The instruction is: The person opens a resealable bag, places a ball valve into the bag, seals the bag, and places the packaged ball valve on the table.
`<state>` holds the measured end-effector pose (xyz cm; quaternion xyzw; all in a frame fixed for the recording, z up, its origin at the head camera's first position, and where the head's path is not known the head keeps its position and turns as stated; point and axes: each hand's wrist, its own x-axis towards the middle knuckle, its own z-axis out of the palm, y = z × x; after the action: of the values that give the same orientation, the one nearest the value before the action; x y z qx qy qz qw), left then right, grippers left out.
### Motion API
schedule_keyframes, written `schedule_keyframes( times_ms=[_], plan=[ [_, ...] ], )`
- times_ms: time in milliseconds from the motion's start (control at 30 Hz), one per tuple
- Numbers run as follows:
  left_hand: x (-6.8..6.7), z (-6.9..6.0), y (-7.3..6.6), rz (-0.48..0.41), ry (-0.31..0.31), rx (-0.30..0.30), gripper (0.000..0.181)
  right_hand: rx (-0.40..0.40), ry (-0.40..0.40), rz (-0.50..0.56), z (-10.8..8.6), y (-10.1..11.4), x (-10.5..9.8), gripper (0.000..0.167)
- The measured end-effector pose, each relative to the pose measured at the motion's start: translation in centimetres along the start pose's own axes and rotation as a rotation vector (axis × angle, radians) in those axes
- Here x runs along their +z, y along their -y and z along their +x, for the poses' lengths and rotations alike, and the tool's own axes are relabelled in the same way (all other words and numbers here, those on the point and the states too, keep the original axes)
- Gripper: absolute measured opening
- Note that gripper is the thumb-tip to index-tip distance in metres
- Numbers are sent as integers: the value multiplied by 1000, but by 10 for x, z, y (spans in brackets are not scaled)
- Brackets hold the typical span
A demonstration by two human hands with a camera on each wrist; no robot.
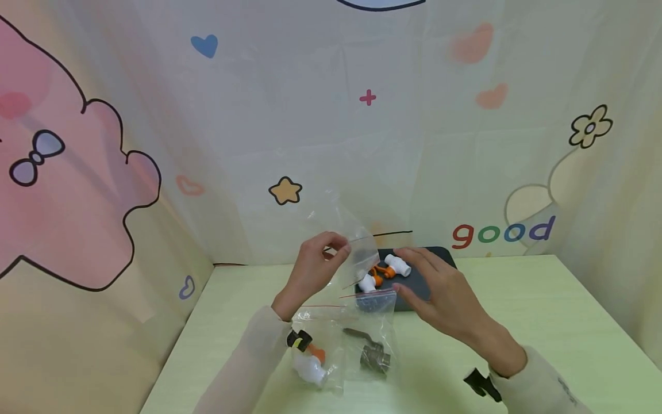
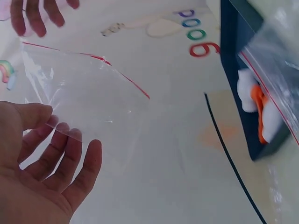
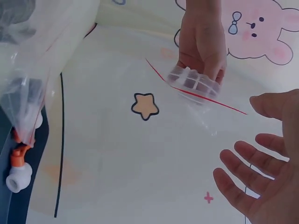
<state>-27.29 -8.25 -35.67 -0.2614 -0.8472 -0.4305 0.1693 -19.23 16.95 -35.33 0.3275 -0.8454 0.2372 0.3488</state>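
A pale printed fabric backdrop (image 1: 331, 138), lightly creased, encloses the space; taking the head view as a clock face, it carries a pink cartoon figure (image 1: 77, 190) at 9 o'clock, a flower (image 1: 590, 127) between 2 and 3, and a blue heart (image 1: 204, 46) at 11. Before it spreads a pale green worktop (image 1: 527, 322), filling the lower part around 6 o'clock. A dark tray (image 1: 418, 282) stands at its far side, between 4 and 5. The right hand (image 1: 450, 290), at 4 o'clock, has its fingers spread, thumb apart, near the tray and holding nothing. The left hand (image 1: 315, 264), between 6 and 7, pinches the edge of a red-lined clear bag (image 2: 84, 84) between thumb and fingers; that bag hangs in the air at 5 o'clock. Nearer, a second bag (image 1: 331, 333) at 6 o'clock contains a white-and-orange valve (image 1: 310, 368), and a third bag (image 1: 380, 313), between 5 and 6, contains a metal valve (image 1: 374, 357). Two more white valves (image 1: 397, 265) with orange handles lie in the tray. Lettering on the backdrop at 3 o'clock reads "good" (image 1: 504, 231), in red, green, blue and purple; dark marks (image 1: 566, 388) on the right sleeve are too small to read.
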Motion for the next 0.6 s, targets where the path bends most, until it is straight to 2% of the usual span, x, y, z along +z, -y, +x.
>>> schedule_keyframes(
  times_ms=[233,400,600],
  plan=[
    [-3,-11,-25,-132,-8,-46,13,9,-47,60,5,17,0,53],
    [1,-18,-32,-196,-13,-76,13,22,-58,65,4,21,5,44],
    [5,-25,-37,-252,16,-109,12,54,-9,50,3,23,9,20]
  ],
)
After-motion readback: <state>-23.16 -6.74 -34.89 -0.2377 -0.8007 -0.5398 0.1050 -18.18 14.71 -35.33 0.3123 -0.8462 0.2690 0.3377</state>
